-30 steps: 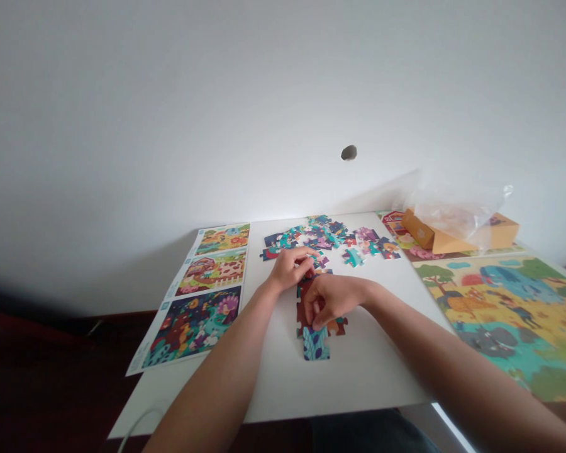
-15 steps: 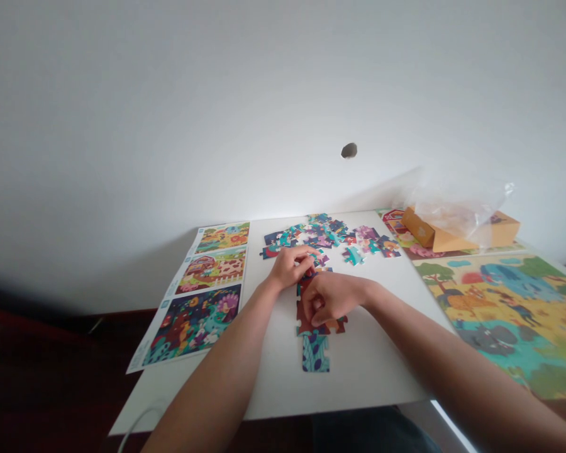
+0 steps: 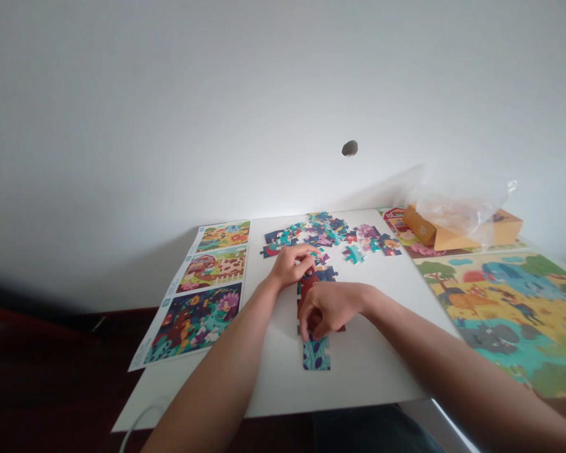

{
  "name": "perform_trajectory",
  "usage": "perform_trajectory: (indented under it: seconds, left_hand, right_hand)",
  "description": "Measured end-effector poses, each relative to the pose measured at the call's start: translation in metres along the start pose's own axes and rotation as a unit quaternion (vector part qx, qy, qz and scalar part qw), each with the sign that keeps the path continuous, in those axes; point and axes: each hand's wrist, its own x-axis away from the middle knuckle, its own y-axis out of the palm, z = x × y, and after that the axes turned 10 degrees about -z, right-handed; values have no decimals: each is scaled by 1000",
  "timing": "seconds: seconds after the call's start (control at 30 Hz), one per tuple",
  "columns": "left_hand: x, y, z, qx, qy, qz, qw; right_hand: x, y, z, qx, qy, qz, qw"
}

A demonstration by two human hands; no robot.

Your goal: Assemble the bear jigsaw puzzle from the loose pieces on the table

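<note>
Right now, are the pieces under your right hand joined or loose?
Joined: the puzzle strip runs as one unbroken column out from under the right hand; the covered part is hidden.

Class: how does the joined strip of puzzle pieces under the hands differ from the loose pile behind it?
The joined strip is interlocked in a narrow column; the loose pile lies scattered. The joined strip sits nearer the front edge, partly under the right hand; the loose pile spreads wide farther back. Both are colourful pieces lying flat on the white table.
</note>
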Motion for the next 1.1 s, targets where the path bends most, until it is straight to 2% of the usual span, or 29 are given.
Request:
perform_trajectory:
  seconds: [0.47, 0.6, 0.7, 0.77, 0.83, 0.9, 1.1]
  left_hand:
    - [-1, 0, 2, 5, -1, -5, 1000]
    - [-1, -1, 0, -6, 5, -5, 1000]
    - [0, -1, 0, -20, 5, -4, 1000]
    - [0, -1, 0, -19, 3, -4, 1000]
    - [0, -1, 0, -10, 2, -4, 1000]
    - [-1, -1, 0, -5, 2, -6, 1000]
    - [-1, 0, 2, -1, 3, -5, 1000]
  right_hand:
    - [-4, 4, 1, 30, -27, -14, 999]
    - [1, -2, 6, -8, -15, 37, 999]
    - [7, -8, 9, 7, -15, 78, 997]
    - [9, -10, 8, 0, -2, 51, 999]
    - [9, -9, 4, -19, 9, -3, 1000]
    - [6, -6, -1, -15, -2, -43, 999]
    - [-2, 2, -10, 51, -12, -60, 997]
